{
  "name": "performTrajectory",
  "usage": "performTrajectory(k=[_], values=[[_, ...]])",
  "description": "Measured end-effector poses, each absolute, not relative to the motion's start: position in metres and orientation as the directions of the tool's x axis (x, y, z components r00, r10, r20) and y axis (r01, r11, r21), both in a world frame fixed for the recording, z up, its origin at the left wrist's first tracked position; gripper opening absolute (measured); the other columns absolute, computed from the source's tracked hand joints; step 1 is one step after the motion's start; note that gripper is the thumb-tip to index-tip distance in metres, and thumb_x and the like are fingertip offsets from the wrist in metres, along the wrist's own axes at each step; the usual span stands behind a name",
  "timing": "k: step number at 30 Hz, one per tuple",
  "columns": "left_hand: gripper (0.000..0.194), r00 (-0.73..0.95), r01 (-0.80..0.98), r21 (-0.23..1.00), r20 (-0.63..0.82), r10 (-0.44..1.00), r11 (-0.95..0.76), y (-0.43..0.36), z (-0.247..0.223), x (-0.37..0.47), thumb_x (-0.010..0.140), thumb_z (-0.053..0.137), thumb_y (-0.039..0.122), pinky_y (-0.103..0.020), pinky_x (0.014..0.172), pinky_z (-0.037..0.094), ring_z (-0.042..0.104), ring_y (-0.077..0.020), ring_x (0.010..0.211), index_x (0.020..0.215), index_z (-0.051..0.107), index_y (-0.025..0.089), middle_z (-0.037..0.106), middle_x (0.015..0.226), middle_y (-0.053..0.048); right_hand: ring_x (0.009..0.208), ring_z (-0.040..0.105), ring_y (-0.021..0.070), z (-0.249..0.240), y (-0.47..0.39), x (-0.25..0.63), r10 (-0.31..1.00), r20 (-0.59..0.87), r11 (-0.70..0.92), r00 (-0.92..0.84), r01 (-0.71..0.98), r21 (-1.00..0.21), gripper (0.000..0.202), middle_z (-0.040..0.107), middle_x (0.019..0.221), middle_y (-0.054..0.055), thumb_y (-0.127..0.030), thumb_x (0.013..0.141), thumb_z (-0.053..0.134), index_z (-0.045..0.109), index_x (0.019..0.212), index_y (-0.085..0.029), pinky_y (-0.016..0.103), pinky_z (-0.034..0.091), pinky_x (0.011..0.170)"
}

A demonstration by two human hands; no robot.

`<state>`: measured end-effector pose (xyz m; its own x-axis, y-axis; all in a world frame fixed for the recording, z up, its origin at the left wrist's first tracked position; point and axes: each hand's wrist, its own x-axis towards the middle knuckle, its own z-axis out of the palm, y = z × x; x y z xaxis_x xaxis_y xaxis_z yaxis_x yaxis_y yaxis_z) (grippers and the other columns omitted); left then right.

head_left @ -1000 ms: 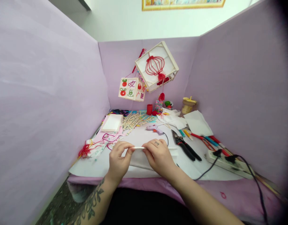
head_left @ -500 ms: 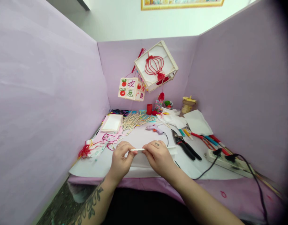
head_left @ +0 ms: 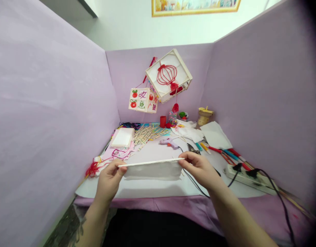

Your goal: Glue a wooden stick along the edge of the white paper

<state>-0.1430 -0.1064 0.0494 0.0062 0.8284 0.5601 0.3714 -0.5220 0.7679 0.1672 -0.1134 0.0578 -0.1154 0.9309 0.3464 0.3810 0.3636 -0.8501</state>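
Note:
A thin white paper panel (head_left: 153,170) is held up above the front of the table. Its pale top edge looks thick and stiff, like a rod, and a see-through white sheet hangs below it. My left hand (head_left: 108,181) pinches the left end of that edge between thumb and fingers. At the other end, slightly higher, my right hand (head_left: 199,168) grips the corner with thumb and forefinger. Beyond the panel lies a lilac glue gun (head_left: 168,142). Black-handled pruning shears (head_left: 192,148) are mostly covered by my right hand.
Patterned paper sticks (head_left: 145,135) spread behind, beside stacked white panels (head_left: 123,138). Red yarn (head_left: 92,169) lies at left. A power strip (head_left: 250,178) with black cords and several markers (head_left: 205,148) are at right. Box lanterns (head_left: 169,75) hang above; purple partitions (head_left: 57,103) enclose the table.
My hands have moved apart, from close together in the middle to opposite ends of the panel. The panel now shows at full width. My right hand now covers much of the shears.

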Motion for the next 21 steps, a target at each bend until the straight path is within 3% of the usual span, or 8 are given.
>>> performTrajectory(k=[3, 5, 8, 12, 15, 17, 19, 21], values=[[0.037, 0.005, 0.367, 0.840, 0.428, 0.904, -0.400, -0.101, 0.051, -0.142, 0.082, 0.057, 0.052, -0.023, 0.059, 0.039, 0.047, -0.0137, 0.064, 0.069, 0.057, 0.017, 0.052, 0.066, 0.000, 0.062, 0.049, 0.0122, 0.054, -0.108, 0.163, 0.968, 0.220, 0.247, -0.121, 0.305, -0.920, 0.026, 0.054, 0.068, -0.001, -0.043, 0.083, 0.054, 0.057, 0.078, -0.017, 0.023, 0.037, 0.057], [0.036, 0.043, 0.381, 0.871, 0.317, 0.947, -0.309, -0.090, 0.043, -0.142, 0.080, 0.056, 0.051, -0.023, 0.056, 0.036, 0.045, -0.0132, 0.062, 0.070, 0.057, 0.016, 0.050, 0.064, 0.001, 0.059, 0.046, 0.0114, 0.045, -0.098, 0.161, 0.984, 0.137, 0.170, -0.114, 0.362, -0.917, 0.024, 0.051, 0.063, -0.002, -0.039, 0.082, 0.053, 0.055, 0.074, -0.017, 0.023, 0.034, 0.055], [0.032, 0.114, 0.457, 0.867, 0.167, 0.979, -0.201, -0.067, 0.022, -0.141, 0.077, 0.055, 0.047, -0.024, 0.056, 0.035, 0.046, -0.0136, 0.060, 0.068, 0.057, 0.016, 0.050, 0.062, 0.001, 0.059, 0.048, 0.0124, 0.026, -0.077, 0.157, 0.996, 0.013, 0.065, -0.091, 0.589, -0.805, 0.018, 0.054, 0.061, -0.001, -0.030, 0.080, 0.052, 0.057, 0.070, -0.016, 0.024, 0.032, 0.055], [0.025, 0.169, 0.655, 0.738, 0.065, 0.983, -0.162, -0.042, 0.001, -0.140, 0.076, 0.052, 0.036, -0.027, 0.060, 0.041, 0.053, -0.0171, 0.063, 0.064, 0.059, 0.015, 0.055, 0.062, -0.001, 0.070, 0.057, 0.0163, 0.003, -0.051, 0.153, 0.999, -0.016, 0.027, -0.045, 0.805, -0.593, 0.018, 0.066, 0.075, 0.006, -0.022, 0.081, 0.051, 0.065, 0.075, -0.014, 0.025, 0.037, 0.063], [0.022, 0.066, 0.793, 0.585, 0.196, 0.978, -0.171, -0.035, -0.004, -0.136, 0.079, 0.052, 0.028, -0.033, 0.078, 0.047, 0.061, -0.0223, 0.083, 0.088, 0.066, 0.013, 0.065, 0.089, -0.008, 0.085, 0.062, 0.0203, -0.004, -0.044, 0.148, 0.999, 0.042, 0.028, -0.009, 0.870, -0.493, 0.024, 0.069, 0.092, 0.011, -0.022, 0.085, 0.049, 0.068, 0.095, -0.011, 0.027, 0.041, 0.075], [0.031, 0.061, 0.844, 0.490, 0.319, 0.946, -0.220, -0.038, -0.005, -0.128, 0.083, 0.050, 0.024, -0.036, 0.092, 0.045, 0.060, -0.0240, 0.100, 0.108, 0.062, 0.012, 0.062, 0.110, -0.013, 0.096, 0.061, 0.0217, -0.006, -0.048, 0.141, 0.992, 0.121, 0.078, -0.027, 0.894, -0.441, 0.031, 0.067, 0.106, 0.014, -0.021, 0.088, 0.046, 0.065, 0.109, -0.009, 0.028, 0.041, 0.085], [0.036, 0.209, 0.846, 0.413, 0.324, 0.923, -0.337, -0.046, -0.008, -0.116, 0.087, 0.044, 0.023, -0.037, 0.102, 0.041, 0.055, -0.0232, 0.114, 0.120, 0.058, 0.014, 0.059, 0.123, -0.013, 0.108, 0.058, 0.0221, -0.009, -0.056, 0.130, 0.973, 0.175, 0.211, -0.153, 0.896, -0.390, 0.035, 0.062, 0.118, 0.016, -0.019, 0.089, 0.044, 0.062, 0.117, -0.008, 0.029, 0.039, 0.095], [0.043, 0.417, 0.816, 0.344, 0.205, 0.886, -0.464, -0.057, -0.013, -0.103, 0.089, 0.043, 0.026, -0.039, 0.110, 0.032, 0.044, -0.0231, 0.129, 0.131, 0.050, 0.015, 0.050, 0.137, -0.012, 0.123, 0.049, 0.0239, -0.015, -0.066, 0.118, 0.934, 0.166, 0.355, -0.316, 0.867, -0.349, 0.042, 0.054, 0.132, 0.016, -0.021, 0.089, 0.046, 0.055, 0.128, -0.008, 0.033, 0.034, 0.105]])
